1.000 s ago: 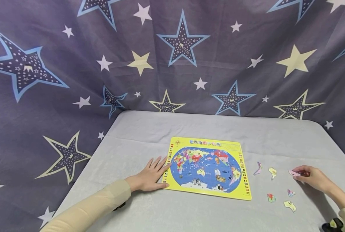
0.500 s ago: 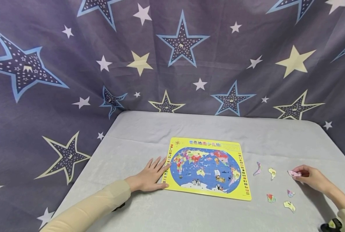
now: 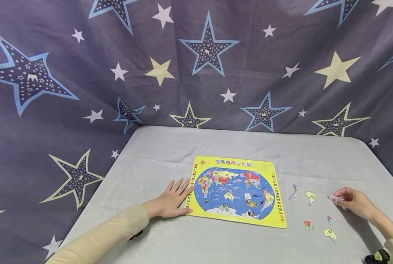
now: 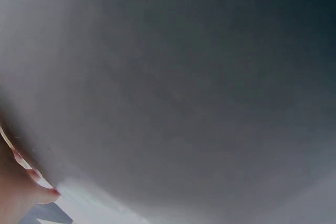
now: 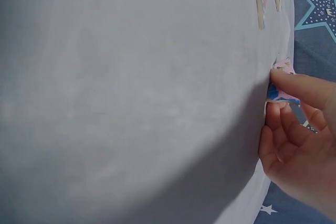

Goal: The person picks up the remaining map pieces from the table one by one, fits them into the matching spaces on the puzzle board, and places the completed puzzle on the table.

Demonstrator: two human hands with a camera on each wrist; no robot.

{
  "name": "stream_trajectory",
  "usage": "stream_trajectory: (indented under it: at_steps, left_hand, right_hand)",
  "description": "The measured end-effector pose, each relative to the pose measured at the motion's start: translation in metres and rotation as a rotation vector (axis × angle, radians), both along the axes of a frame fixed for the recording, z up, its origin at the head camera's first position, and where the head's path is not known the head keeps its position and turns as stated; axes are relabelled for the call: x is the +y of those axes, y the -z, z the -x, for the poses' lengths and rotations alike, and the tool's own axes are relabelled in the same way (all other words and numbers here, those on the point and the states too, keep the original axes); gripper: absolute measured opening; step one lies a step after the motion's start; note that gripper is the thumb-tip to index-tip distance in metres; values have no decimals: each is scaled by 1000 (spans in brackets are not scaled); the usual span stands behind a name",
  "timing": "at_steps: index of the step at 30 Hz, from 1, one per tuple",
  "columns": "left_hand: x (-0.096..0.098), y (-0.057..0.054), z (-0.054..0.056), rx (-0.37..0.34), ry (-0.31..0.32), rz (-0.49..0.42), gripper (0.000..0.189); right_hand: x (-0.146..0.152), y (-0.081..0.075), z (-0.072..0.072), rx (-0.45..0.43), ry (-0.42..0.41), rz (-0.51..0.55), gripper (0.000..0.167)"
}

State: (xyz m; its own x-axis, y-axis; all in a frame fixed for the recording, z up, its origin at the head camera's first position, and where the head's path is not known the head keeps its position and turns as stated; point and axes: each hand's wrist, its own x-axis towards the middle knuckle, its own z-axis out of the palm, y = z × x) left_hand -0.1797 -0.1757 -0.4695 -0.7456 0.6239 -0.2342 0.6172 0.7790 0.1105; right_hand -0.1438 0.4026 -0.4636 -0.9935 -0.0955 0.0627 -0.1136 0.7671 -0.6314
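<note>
My left hand (image 3: 170, 200) lies flat, fingers spread, with fingertips and thumb on the left edge of a yellow world map puzzle board (image 3: 269, 222). The left wrist view shows only part of that hand (image 4: 23, 195) in its lower left corner. Over to the right, my right hand (image 3: 356, 201) pinches a small pink puzzle piece (image 3: 334, 197) between thumb and fingers. Seen from the right wrist, this piece (image 5: 284, 66) is pink with blue and partly covered by the thumb.
Between board and right hand lie a long purple piece (image 3: 293, 192) and a yellow piece (image 3: 310, 197). Nearer are a red-green piece (image 3: 309, 225), a pink-purple piece (image 3: 331, 219) and a pale yellow piece (image 3: 330, 235). A starry curtain (image 3: 213, 88) hangs behind the grey table (image 3: 150, 238).
The pink piece has tilted slightly in the fingers of my right hand. My left hand, the board and the loose pieces have stayed in place.
</note>
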Motion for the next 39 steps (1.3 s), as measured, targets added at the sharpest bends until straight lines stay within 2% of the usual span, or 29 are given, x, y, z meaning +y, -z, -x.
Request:
stream_trajectory:
  at_steps: [11,24,39]
  left_hand:
    - [0,-2,0,-6,4,-11,79]
    - [0,-1,-1,1,19,-32,79]
    - [0,-3,-2,-1,15,-25,79]
  right_hand:
    - [-8,-7,3,-19,-4,8,14]
    - [-36,-20,18,3,-110,87,14]
    - [-87,-28,45,-126,-170,124,22]
